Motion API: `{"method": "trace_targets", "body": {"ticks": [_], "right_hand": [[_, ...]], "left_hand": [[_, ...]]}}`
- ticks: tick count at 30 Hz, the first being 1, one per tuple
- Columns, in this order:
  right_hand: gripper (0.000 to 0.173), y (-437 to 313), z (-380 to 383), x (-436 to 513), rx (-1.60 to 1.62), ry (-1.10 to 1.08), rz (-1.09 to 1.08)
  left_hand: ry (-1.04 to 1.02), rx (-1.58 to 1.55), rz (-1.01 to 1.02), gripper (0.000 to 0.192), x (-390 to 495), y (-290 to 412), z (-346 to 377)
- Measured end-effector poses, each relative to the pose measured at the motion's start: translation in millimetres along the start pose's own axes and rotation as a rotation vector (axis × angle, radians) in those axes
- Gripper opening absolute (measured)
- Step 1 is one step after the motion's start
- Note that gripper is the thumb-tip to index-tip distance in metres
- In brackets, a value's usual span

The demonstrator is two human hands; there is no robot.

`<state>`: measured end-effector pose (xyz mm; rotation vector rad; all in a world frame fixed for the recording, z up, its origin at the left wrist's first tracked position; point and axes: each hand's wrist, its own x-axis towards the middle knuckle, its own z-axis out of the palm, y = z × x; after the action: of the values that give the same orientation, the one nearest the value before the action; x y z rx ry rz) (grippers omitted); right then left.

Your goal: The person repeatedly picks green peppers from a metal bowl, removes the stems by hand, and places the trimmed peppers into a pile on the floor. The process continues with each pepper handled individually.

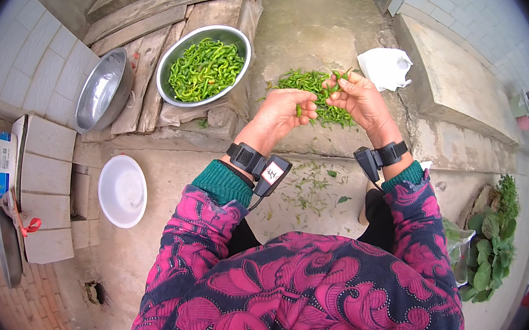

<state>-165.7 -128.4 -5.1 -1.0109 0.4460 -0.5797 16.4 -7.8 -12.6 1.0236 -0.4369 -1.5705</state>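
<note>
Both my hands are over a heap of green chili peppers spread on the concrete step. My right hand pinches a few green chilies between thumb and fingers, above the heap's right side. Curled at the heap's left side, my left hand has a green chili in its lower fingers, while its thumb and index finger lie close together. To the left, a steel basin holds many green chilies and stands on wooden boards.
An empty metal basin leans by the tiled wall; a white plastic basin sits on the floor. Beyond my right hand lies a white plastic bag. Stem scraps litter the floor below the step edge. Leafy greens lie right.
</note>
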Motion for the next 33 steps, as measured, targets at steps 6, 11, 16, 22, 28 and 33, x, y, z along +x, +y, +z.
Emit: {"method": "trace_targets", "body": {"ticks": [6, 11, 16, 22, 28, 33], "right_hand": [[0.019, 19, 30, -38, -0.072, 0.047, -0.094], [0.021, 26, 31, -38, -0.241, 0.053, -0.067], [0.022, 18, 31, -37, -0.384, 0.097, -0.201], [0.015, 11, 30, -42, -0.498, 0.202, -0.317], [0.009, 12, 33, -44, -0.618, 0.181, -0.315], [0.009, 16, 36, -47, -0.776, 0.193, -0.378]], "left_hand": [[-0.225, -0.074, -0.025, 0.018, -12, -6, 12], [-0.206, 0.009, -0.021, 0.012, -13, -11, 13], [-0.213, -0.066, -0.039, 0.009, -7, -9, 14], [-0.13, 0.027, -0.023, 0.01, -10, -8, 18], [-0.084, 0.1, 0.019, 0.01, -17, -9, 24], [-0.107, 0.244, 0.133, 0.008, -19, -7, 26]]}}
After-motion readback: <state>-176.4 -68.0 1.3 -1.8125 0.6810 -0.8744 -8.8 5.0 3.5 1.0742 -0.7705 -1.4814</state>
